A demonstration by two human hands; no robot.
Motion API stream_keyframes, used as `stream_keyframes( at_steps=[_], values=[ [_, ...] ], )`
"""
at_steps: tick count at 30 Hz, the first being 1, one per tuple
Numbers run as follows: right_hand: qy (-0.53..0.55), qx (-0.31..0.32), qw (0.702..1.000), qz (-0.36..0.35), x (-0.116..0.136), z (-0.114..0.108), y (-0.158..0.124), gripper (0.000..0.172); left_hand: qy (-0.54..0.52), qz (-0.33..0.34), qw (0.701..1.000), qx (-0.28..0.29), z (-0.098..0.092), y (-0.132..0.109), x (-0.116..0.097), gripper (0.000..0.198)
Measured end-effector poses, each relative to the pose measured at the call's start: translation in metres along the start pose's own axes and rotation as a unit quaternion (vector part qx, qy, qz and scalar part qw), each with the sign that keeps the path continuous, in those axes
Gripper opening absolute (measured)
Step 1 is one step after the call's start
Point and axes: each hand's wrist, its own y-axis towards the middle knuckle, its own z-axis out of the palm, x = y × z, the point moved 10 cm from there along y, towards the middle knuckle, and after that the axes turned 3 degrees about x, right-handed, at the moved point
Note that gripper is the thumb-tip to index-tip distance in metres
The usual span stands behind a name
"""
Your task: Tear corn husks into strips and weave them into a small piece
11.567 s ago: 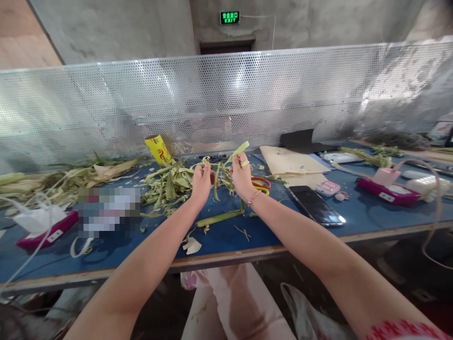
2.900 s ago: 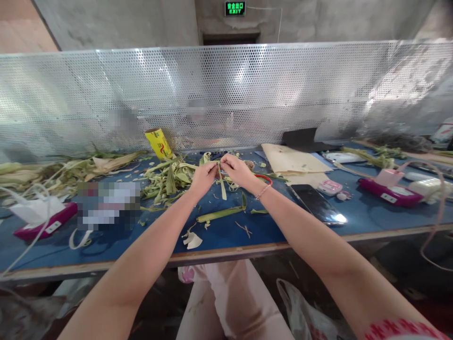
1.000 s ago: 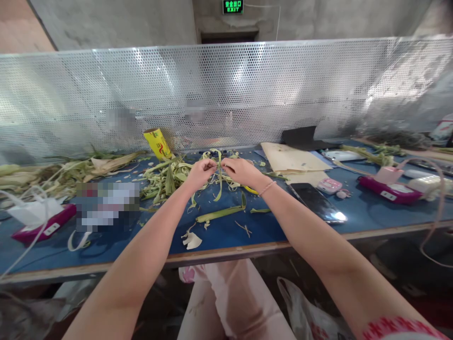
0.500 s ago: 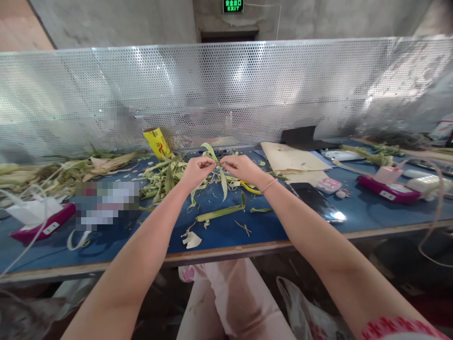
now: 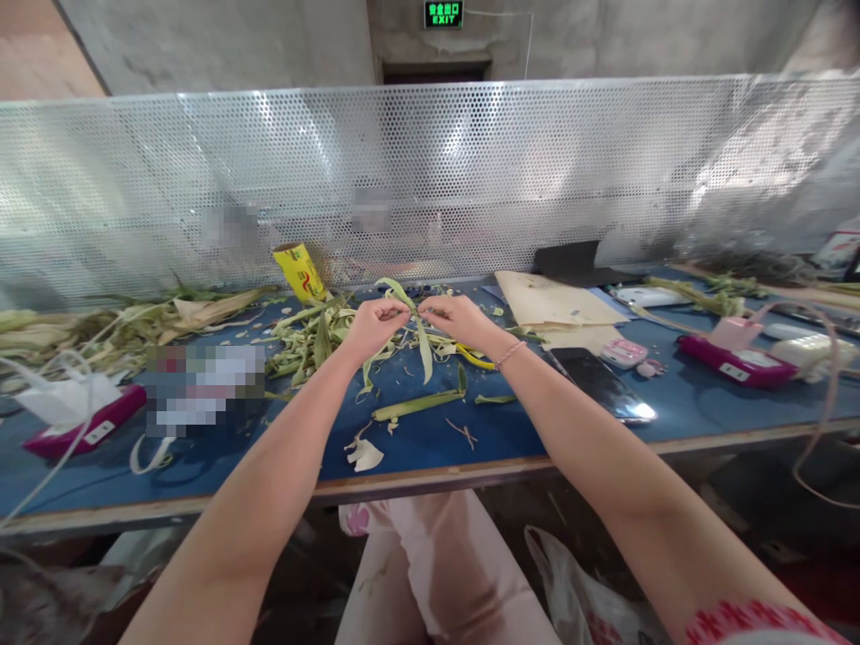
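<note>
Pinching with fingers drawn narrow, our left hand [image 5: 374,324] and right hand [image 5: 457,321] meet at a green leaf strip [image 5: 425,349], which we hold between the 2 sets of fingertips, above the middle of the table [image 5: 430,448]. Just where it passes among the fingers is too small for us to tell. On our right wrist sits a thin bracelet [image 5: 511,356].

Beneath us the table has a blue top with a brownish front edge, littered with small scraps. Behind it stands a perforated metal panel [image 5: 430,179], and beyond that we see a grey concrete wall [image 5: 235,45] with a lit green exit sign [image 5: 443,13].

The strip is pale green, slender and limp; 1 end arches up to the left, the other droops to a tapered tip.

Beside our left hand lies a tangled pile of green scraps [image 5: 322,340], curled and ribbon-like, near a tilted yellow tube [image 5: 300,272]. Farther left spread dry, papery husks [image 5: 134,327]. Nearer us rest a straight, stiff green stalk piece [image 5: 420,405] and a crumpled whitish scrap [image 5: 365,455]. To our right are a glossy black phone [image 5: 601,385], a rounded pink case [image 5: 624,353] and flat beige sheets [image 5: 554,300].
</note>
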Motion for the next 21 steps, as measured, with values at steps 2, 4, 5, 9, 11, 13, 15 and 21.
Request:
stream_keyframes(
  at_steps=[2,4,5,9,11,13,15,21],
  values=[
    [-0.007,-0.001,1.0,0.01,-0.001,0.001,-0.001,0.021,-0.004,0.0,1.0,0.001,0.001,0.0,0.003,0.009],
    [-0.013,-0.001,1.0,0.021,-0.003,0.003,-0.002,0.021,-0.006,-0.006,1.0,-0.005,0.002,0.0,0.006,0.007],
    [-0.015,-0.002,1.0,0.026,-0.003,0.004,-0.003,0.021,-0.006,-0.008,1.0,-0.005,0.003,0.0,0.007,0.007],
    [-0.018,-0.015,0.999,0.04,-0.006,0.003,-0.004,0.021,-0.01,0.003,1.0,0.012,0.009,-0.001,0.005,0.005],
    [-0.016,-0.024,0.999,0.044,-0.006,0.003,-0.004,0.021,-0.019,0.005,1.0,0.022,0.012,-0.001,0.007,0.005],
    [-0.016,-0.028,0.998,0.047,-0.005,0.003,-0.004,0.021,-0.055,-0.019,0.998,0.021,0.013,0.001,0.015,0.005],
    [-0.019,-0.026,0.998,0.045,-0.003,0.003,-0.004,0.019,-0.116,-0.065,0.991,0.007,0.013,0.003,0.029,0.004],
    [-0.02,0.01,0.999,0.03,0.003,0.011,-0.004,0.017,-0.153,-0.082,0.984,-0.049,0.009,0.003,0.042,0.023]
  ],
)
